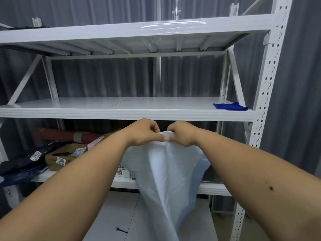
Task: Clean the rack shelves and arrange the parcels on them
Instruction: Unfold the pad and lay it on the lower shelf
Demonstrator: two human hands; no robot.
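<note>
A white metal rack [264, 94] fills the view. Its middle shelf [121, 103] carries only a blue cloth [230, 106] at the far right. Just below that shelf's front edge, my left hand [144, 133] and my right hand [182, 134] pinch the top edge of a large white plastic bag [166, 171], which hangs down in front of the lower shelf. On the lower shelf at the left lie a dark blue mailer parcel [26, 162], a brown labelled parcel [66, 155] and a dark red roll [66, 135]. A small white labelled parcel [123, 171] peeks out beside the bag.
The top shelf [139, 30] shows its ribbed underside. A grey corrugated wall [104, 79] stands behind the rack. A light surface [121, 214] with a small dark object [121, 230] lies below the lower shelf. The rack's right upright is perforated.
</note>
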